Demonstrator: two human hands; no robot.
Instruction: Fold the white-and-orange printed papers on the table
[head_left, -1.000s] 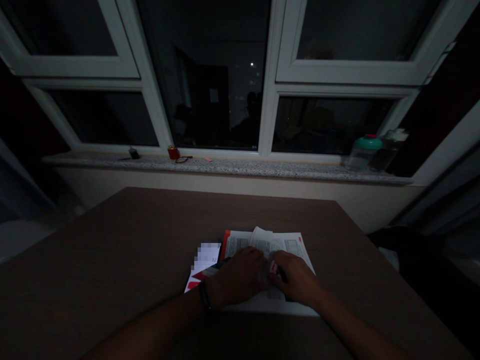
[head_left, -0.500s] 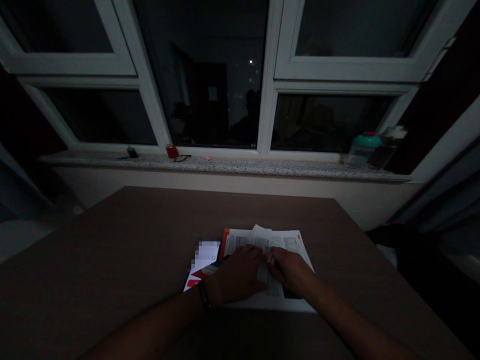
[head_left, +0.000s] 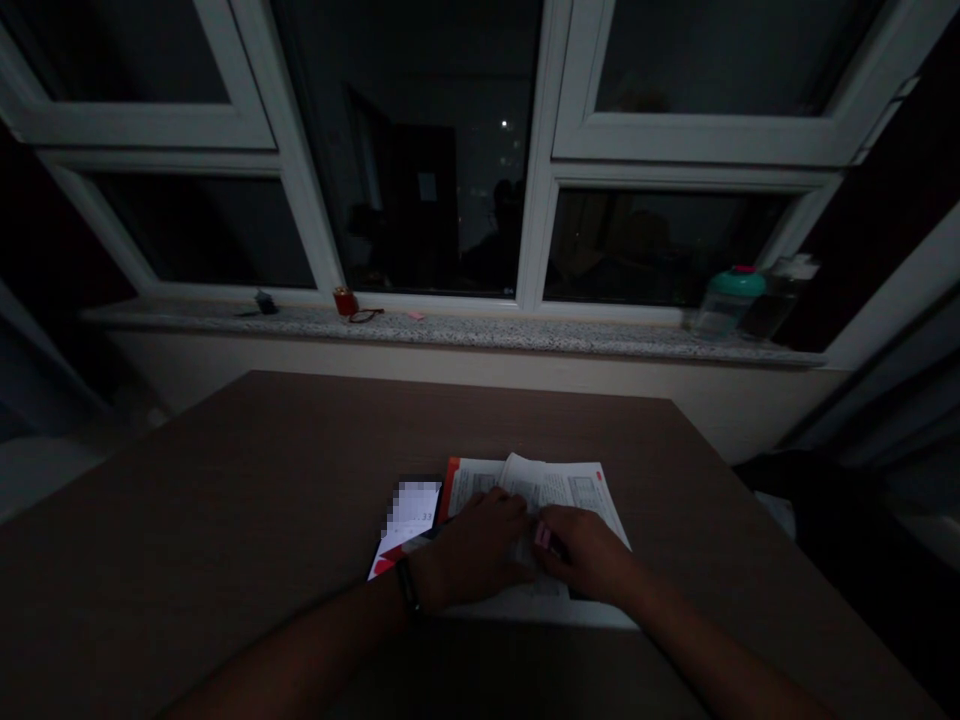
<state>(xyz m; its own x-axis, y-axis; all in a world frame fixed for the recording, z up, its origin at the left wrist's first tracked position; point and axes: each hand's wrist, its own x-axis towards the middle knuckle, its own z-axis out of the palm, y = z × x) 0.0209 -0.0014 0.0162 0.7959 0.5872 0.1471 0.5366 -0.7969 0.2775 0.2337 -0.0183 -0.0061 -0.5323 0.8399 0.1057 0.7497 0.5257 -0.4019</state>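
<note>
An open book (head_left: 592,485) with printed pages lies on the brown table, one page lifted or curled near its middle. My left hand (head_left: 487,545) lies across the left part of the book with its fingers spread. Over the right page is my right hand (head_left: 589,550), its fingers closed on a small pink object (head_left: 543,535) that is too small and dark to name. Just left of the book rests a phone (head_left: 411,510) with a lit screen, partly covered by a red and white printed item (head_left: 386,562) beside my left wrist.
The wooden table (head_left: 300,480) reaches a wall below a speckled windowsill (head_left: 480,333). On the sill stand a red jar (head_left: 344,302), a small dark item (head_left: 265,302) and a teal-lidded bottle (head_left: 727,300) next to another clear bottle (head_left: 776,300).
My right hand has shifted slightly, showing more of the pink object. My left hand stays almost in place on the book. The view has moved very slightly.
</note>
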